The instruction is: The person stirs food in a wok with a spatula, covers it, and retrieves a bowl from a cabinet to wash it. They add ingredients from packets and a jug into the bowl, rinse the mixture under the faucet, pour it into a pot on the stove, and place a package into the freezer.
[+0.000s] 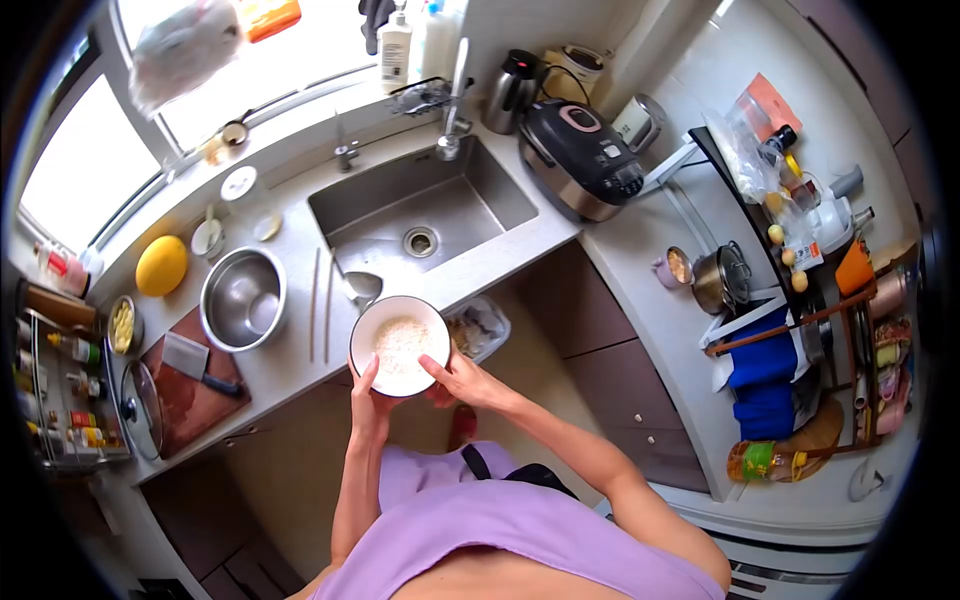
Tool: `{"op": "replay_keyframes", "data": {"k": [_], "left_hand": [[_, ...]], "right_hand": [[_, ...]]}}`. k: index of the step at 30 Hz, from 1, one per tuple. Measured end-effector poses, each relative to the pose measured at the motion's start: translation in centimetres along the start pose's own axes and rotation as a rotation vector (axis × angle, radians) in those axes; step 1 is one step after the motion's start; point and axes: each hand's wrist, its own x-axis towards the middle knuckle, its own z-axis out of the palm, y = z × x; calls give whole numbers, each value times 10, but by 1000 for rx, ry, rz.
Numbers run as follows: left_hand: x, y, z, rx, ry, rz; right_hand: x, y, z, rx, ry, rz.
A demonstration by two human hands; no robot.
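Observation:
A white bowl with a dark rim [431, 318] is held between my two hands in front of the counter edge. Inside it lies a heap of pale grains that look like rice [402, 342]. My left hand [369, 388] grips the bowl's near left side, thumb up over the rim. On the near right side, my right hand [456, 378] is closed on the bowl too, its thumb over the rim. The fingers under the bowl are mostly hidden. Just beyond the bowl, a ladle [361, 287] rests on the counter by a pair of chopsticks [322, 305].
The steel sink [370, 220] is ahead, with a black rice cooker [578, 150] to its right. Leftward stand a steel basin [243, 299] and a cleaver [198, 362] on a cutting board [180, 425]. A bin [490, 330] sits below the counter edge. A loaded rack [740, 200] stands right.

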Motion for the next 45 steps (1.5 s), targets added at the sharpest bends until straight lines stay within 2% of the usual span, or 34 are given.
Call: {"op": "replay_keyframes", "data": {"k": [3,5,7,9,14,16,18,24,27,28,31,32,34,45], "left_hand": [[37,-14,43,-35,-11,-6],[62,-10,73,-18,-39,23],[100,-8,88,24,-64,41],[137,-3,104,99,-52,56],[257,-10,110,127,-94,70],[293,-20,104,117,-71,51],[337,-26,109,87,-27,53],[403,-47,118,4,-32,65],[421,-53,129,-49,34,73],[425,-52,134,-27,45,100],[434,-47,140,-15,86,131],[433,-48,143,-8,78,138],[434,-47,147,-37,96,137],[434,-52,150,-93,104,139]], "right_hand": [[10,-7,-69,-201,-87,23],[46,16,-129,-105,-146,-29],[68,0,-167,30,64,-64],[93,-19,-201,115,174,-80],[180,-33,-276,121,214,-101],[224,-34,-297,103,218,-112],[274,-40,-313,116,334,-116],[444,-82,-360,-158,521,-308],[523,-81,-377,-348,540,-178],[538,-78,-384,-396,455,-149],[531,-73,-381,-306,387,-264],[527,-68,-380,-311,362,-245],[529,-62,-381,-341,386,-396],[522,-58,-382,-224,371,-355]]}}
